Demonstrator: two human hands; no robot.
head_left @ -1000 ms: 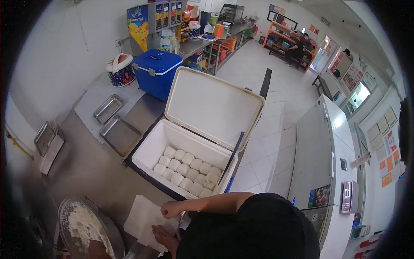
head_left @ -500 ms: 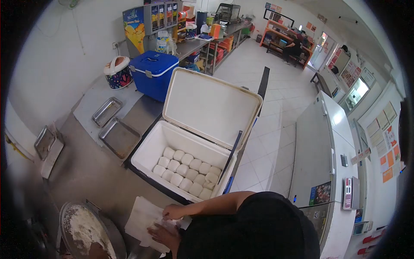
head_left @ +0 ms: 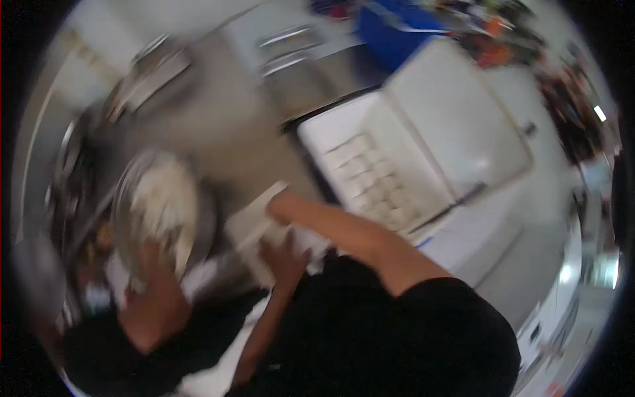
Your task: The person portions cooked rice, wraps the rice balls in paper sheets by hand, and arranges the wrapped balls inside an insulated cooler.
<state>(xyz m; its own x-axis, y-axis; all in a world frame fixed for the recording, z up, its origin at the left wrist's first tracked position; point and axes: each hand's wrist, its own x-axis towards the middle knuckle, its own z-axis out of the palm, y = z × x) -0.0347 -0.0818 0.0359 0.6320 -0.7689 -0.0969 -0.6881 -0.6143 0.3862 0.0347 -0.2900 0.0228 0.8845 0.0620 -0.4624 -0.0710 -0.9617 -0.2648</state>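
Observation:
Pale paper sheets lie at the table's lower middle. My right hand is closed at their upper edge, its fingers blurred, seemingly gripping the paper. Just below it, my left hand has its fingers spread over the sheets. To the upper right, an open white cooler holds rows of white rounded pieces. On the left stands a metal bowl of white crumbly or powdery material. A co-worker's hand reaches into it, separate from mine.
Metal trays lie at the table's back, beside a blue cooler. Another tray is at the upper left. The white cooler's raised lid leans back to the right. The co-worker's dark sleeve is at the lower left.
The view has swung down and left and is blurred, so the table and bowl appear higher. My left hand's fingers look more spread, and the paper's upper edge looks lifted near my right hand.

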